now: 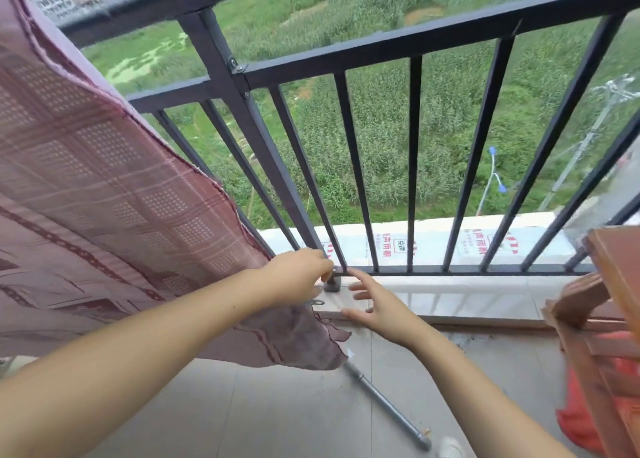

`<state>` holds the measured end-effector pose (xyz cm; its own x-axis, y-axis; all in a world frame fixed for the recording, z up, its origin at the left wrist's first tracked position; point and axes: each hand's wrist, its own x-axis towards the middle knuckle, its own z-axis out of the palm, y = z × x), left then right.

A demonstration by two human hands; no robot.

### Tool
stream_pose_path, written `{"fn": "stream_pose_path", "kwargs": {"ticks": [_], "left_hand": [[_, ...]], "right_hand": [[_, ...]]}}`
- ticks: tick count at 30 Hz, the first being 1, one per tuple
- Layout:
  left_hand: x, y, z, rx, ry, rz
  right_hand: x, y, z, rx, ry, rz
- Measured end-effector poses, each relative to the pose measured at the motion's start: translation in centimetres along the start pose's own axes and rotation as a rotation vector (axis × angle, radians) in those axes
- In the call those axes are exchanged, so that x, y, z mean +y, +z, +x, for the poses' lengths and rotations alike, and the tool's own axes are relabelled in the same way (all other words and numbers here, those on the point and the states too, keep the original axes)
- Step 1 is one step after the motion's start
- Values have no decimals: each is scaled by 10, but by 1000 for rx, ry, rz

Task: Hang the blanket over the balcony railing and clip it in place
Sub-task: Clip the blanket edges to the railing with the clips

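The balcony railing (381, 47) rises above and beyond both hands, its dark bars running down to a bottom rail just past the fingertips. The blanket (104, 187), a dusty pink woven sheet, already hangs over the top rail up and to the left of the left hand (298, 274) and slopes down the inside of the bars, so its weight is carried by the railing and only the loose lower corner needs managing. That corner ends under the left hand, which is closed on the fabric edge, apparently to hold it taut against the post so it will not billow outward through the bars. A grey metal pole (388, 405) lies on the floor tiles below and nearer the person than the right hand (377, 305), out of the way of the work. A brown wooden stool (595, 305) stands well to the right of that hand. The right hand is open, fingers spread, holding nothing, hovering just right of the left hand near the post foot, probably ready to take a clip or steady the corner. A small pale loop-shaped object (317, 302) sits just beneath the left hand; it may be the clip, but the view is too blurred to be sure.
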<state>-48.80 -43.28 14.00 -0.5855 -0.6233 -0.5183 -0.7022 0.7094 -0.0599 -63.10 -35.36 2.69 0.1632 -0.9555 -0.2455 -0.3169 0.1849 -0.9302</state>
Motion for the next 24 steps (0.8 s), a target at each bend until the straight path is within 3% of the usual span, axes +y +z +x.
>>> {"fn": "stream_pose_path", "kwargs": {"ticks": [5,14,20,24], "left_hand": [[75,7,58,12,229,-31],[332,4,134,66,692,-139],[483,19,151,-58,753,-214],[557,43,168,7,719,-180]], "right_hand": [[43,-58,-77,306,231,-120],[126,-179,-262,948,735,-460],[192,-238,-361,1058,1045,-409],[232,-259,-378,1082,1061,-279]]}}
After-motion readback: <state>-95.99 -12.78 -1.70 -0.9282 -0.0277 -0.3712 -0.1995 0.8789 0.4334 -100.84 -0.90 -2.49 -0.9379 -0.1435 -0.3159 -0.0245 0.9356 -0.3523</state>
